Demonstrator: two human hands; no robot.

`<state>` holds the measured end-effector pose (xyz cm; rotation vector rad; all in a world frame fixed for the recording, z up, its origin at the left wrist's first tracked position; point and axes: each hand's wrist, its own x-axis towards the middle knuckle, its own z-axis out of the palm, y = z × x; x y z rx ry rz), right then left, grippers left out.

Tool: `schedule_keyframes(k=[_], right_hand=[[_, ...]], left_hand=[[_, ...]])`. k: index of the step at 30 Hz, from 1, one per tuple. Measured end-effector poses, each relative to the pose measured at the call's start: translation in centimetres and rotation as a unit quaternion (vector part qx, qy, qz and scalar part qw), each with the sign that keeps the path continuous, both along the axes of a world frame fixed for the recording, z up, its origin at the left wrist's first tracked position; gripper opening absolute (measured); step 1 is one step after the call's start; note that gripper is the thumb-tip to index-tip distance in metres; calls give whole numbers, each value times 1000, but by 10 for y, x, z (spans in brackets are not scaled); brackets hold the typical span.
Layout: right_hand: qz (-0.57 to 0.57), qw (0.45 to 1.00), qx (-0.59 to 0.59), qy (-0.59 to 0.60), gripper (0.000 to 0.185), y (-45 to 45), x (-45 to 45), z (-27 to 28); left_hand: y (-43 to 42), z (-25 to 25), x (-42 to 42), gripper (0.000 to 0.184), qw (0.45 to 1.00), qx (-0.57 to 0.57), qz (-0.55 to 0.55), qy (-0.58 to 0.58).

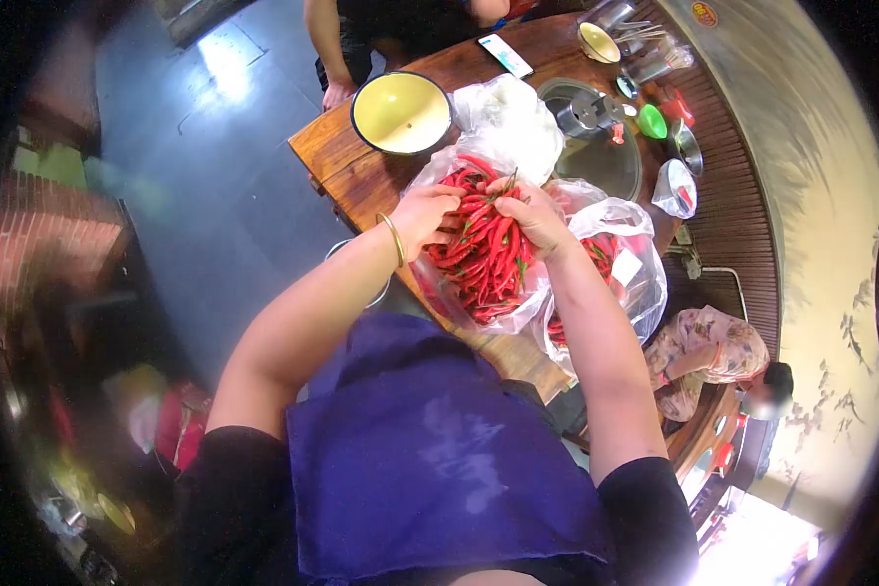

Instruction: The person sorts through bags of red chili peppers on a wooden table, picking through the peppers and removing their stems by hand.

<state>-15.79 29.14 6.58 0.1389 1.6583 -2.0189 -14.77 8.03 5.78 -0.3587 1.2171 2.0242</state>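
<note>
A heap of red chili peppers with some green stems fills an open clear plastic bag at the table's near edge. From the left, my left hand, with a gold bangle at the wrist, curls its fingers round peppers at the top of the heap. Opposite it, my right hand is closed on peppers by their stems, thumb and fingers close together. The fingertips of both hands are partly hidden among the peppers. Just right of my right forearm is a second plastic bag of red chilies.
A yellow bowl with a dark rim and a white plastic bag stand beyond the heap on the wooden table. A phone lies farther back. Two other people are nearby, one's hand by the far-left corner.
</note>
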Motion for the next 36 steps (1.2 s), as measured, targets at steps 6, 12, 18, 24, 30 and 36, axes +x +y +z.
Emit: schedule_keyframes(k=[6, 12, 18, 24, 30, 36], right_hand=[[120, 975, 169, 81, 46, 6, 3, 13], [190, 811, 468, 294, 62, 19, 13, 17], [171, 746, 527, 370, 75, 16, 33, 24], [139, 762, 530, 346, 80, 27, 51, 13], [105, 785, 516, 327, 90, 31, 65, 19], [76, 830, 490, 257, 104, 47, 90, 27]], left_hand=[[3, -10, -8, 40, 972, -150, -98, 154], [9, -26, -14, 43, 963, -161, -130, 170], [15, -44, -19, 36, 897, -261, -122, 336], [21, -22, -16, 40, 816, -294, -204, 453], [25, -15, -13, 42, 790, -340, -231, 454], [7, -20, -21, 41, 802, -347, -162, 459]])
